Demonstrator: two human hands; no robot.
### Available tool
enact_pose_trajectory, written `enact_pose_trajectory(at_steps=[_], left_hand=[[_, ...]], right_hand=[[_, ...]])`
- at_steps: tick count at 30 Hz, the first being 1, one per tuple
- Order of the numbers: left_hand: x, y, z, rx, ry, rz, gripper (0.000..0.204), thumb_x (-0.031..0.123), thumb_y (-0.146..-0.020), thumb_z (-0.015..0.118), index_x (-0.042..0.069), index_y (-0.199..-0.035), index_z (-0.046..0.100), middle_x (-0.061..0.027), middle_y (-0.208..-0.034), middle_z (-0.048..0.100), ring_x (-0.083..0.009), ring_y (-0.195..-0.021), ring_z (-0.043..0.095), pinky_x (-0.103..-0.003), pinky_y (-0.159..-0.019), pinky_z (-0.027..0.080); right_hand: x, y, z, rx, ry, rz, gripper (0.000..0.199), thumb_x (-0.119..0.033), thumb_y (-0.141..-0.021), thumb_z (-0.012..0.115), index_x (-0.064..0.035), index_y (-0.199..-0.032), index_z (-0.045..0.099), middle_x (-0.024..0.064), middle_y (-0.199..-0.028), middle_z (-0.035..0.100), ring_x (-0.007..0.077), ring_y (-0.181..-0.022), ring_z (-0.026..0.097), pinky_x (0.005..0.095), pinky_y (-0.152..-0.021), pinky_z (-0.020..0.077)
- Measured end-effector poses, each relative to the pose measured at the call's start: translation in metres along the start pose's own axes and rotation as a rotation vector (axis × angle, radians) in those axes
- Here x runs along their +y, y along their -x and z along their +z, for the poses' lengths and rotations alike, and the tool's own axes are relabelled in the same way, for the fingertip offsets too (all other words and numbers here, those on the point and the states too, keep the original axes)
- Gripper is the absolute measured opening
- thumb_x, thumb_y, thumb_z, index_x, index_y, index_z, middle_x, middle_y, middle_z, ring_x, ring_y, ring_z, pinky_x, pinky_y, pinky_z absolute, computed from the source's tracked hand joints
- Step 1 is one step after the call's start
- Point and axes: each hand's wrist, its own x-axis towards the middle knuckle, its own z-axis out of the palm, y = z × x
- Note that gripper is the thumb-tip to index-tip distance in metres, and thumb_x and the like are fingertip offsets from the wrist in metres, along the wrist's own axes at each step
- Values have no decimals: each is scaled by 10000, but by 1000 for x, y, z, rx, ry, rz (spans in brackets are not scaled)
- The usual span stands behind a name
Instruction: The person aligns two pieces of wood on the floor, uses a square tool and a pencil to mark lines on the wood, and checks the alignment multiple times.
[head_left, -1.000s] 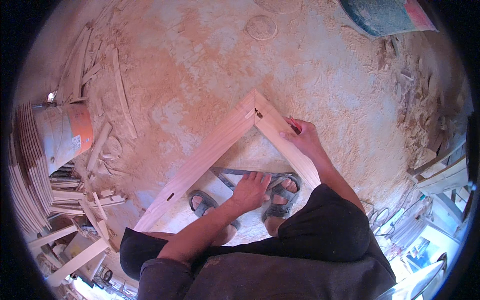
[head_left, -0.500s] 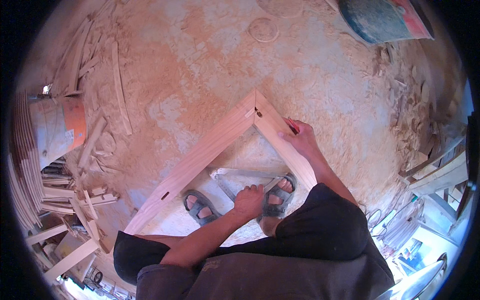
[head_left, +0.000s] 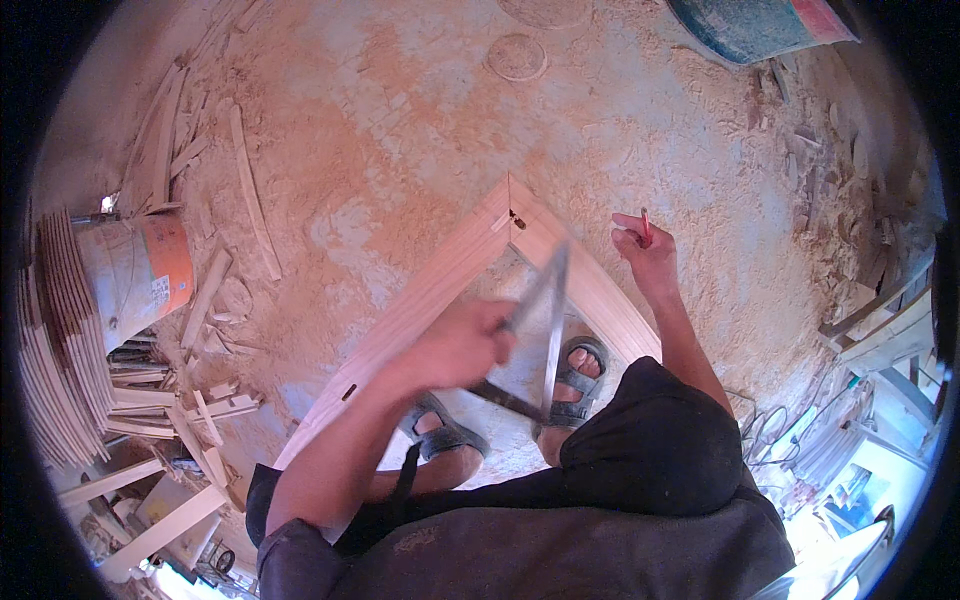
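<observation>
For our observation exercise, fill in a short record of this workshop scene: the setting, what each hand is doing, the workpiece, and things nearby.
Setting: sawdust-covered floor
Left hand: lifts a metal square over the frame
Right hand: raised beside the frame, holding a red pencil
Workpiece: wooden frame, two rails meeting at a corner joint
Nearby: orange bucket, wood offcuts, sandalled feet

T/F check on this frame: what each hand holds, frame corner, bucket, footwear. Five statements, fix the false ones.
1. The left hand grips a metal square. True.
2. The right hand is empty. False: it holds a red pencil.
3. Two wooden frame pieces meet at a corner on the floor. True.
4. The orange bucket stands at the person's right. False: it is at the left.
5. The person wears sandals. True.
</observation>
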Motion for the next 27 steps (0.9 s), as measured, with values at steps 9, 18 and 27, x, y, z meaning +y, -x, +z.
enact_pose_trajectory(at_steps=[9, 18, 27], left_hand=[[-48, -20, -67, 462, 501, -36, 161, 40, -977, 503, 59, -1076, 629, -24, -796, 633, -140, -730, 564, -294, -684, 450], [-77, -56, -44, 764, 397, -79, 155, 70, -986, 525, 47, -901, 653, -26, -725, 599, -152, -629, 538, -308, -578, 419], [-72, -57, -54, 779, 537, -101, 158, 65, -968, 567, 13, -850, 660, -31, -713, 585, -145, -596, 519, -328, -549, 405]], right_hand=[[-24, 43, 32, -239, -8, -88, 326, -178, -957, 716, 4, -1228, 711, 106, -916, 747, 141, -822, 676, 318, -763, 547], [-44, 75, 37, -208, 505, -415, 482, -269, -837, 810, -61, -1253, 681, 150, -1016, 679, 337, -973, 695, 450, -801, 569], [-43, 88, 44, -199, 678, -591, 549, -136, -774, 776, -127, -1302, 625, 88, -1047, 610, 304, -1025, 641, 428, -788, 566]])
